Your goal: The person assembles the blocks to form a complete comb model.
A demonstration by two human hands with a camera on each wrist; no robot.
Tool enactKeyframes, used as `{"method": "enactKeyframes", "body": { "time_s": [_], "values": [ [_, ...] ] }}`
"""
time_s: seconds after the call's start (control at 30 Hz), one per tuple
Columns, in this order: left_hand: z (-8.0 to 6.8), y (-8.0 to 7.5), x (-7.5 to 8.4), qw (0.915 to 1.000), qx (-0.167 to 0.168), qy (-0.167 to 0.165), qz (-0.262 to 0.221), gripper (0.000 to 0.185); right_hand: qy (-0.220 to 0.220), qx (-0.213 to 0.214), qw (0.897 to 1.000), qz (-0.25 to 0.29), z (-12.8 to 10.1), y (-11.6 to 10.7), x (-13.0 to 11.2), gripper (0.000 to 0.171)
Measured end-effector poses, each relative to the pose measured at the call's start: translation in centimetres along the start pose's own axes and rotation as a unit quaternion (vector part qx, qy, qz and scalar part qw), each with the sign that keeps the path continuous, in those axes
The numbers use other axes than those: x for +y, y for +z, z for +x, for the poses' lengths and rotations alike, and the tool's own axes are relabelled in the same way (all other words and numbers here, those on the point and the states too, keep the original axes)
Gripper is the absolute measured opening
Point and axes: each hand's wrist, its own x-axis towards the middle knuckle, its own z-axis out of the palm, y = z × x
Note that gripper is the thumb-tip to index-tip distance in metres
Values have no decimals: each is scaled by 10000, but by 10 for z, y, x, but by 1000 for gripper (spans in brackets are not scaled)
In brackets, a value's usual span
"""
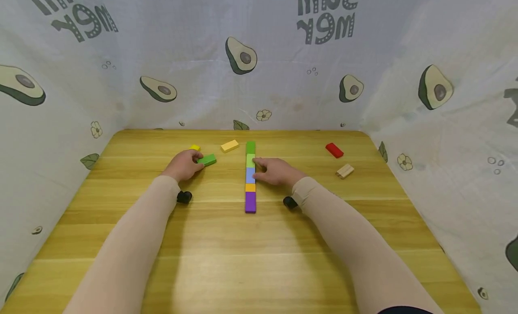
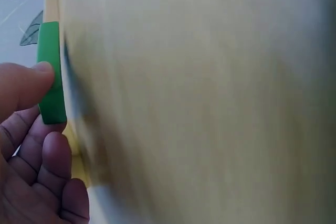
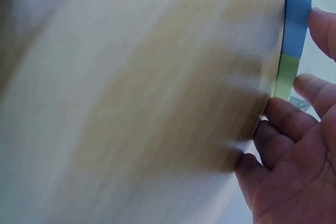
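We see a pale wooden worktop (image 1: 251, 260) enclosed by avocado-print cloth walls (image 1: 283, 80). The left hand (image 1: 184, 164) pinches a small green rectangular wooden block (image 1: 207, 159) lying flat left of centre; in the left wrist view the thumb (image 2: 26, 85) presses the green block's (image 2: 51, 72) long edge while the other fingers curl beneath it. The right hand (image 1: 275, 171) rests beside a straight row of coloured blocks (image 1: 250, 177) laid end to end at the worktop's centre, its fingertips touching the light green block (image 1: 250, 160) and the blue block (image 1: 250, 174); the fingers look loosely extended and grip nothing. The row runs, far to near, dark green, light green, blue, orange, purple.

We judge the green block to be light, rigid and smooth-faced, unlikely to deform or break; a pinch across its two long sides, near the middle, should hold it squarely, whereas its painted faces may slip under a shallow fingertip hold.

Loose pieces elsewhere: a small yellow block (image 1: 195, 147) just behind the left hand, a pale orange block (image 1: 229, 145), a red block (image 1: 334, 150) and a plain unpainted wooden block (image 1: 345, 171) to the right.
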Motion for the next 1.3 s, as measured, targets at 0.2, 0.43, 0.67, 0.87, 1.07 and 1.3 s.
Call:
{"method": "enactKeyframes", "body": {
  "time_s": [0.2,0.43,0.67,0.87,1.07,1.3],
  "values": [
    [-17,-12,-3,9995,-50,311,-21,38,-46,63,10000,-24,0,1,0,69],
    [-44,-13,1,9958,-706,583,7,34,-36,62,10000,-14,3,4,4,69],
    [-68,-2,12,9877,-1018,1168,216,34,-62,68,9999,-56,4,4,5,70],
    [-89,10,24,9775,-1282,1616,429,35,-83,46,10000,-27,3,2,4,70],
    [-103,26,29,9671,-1419,1946,822,32,-36,32,10000,-4,5,2,5,70],
    [-113,39,34,9582,-1690,2087,986,37,13,82,10000,-24,5,4,6,69]
  ]
}}
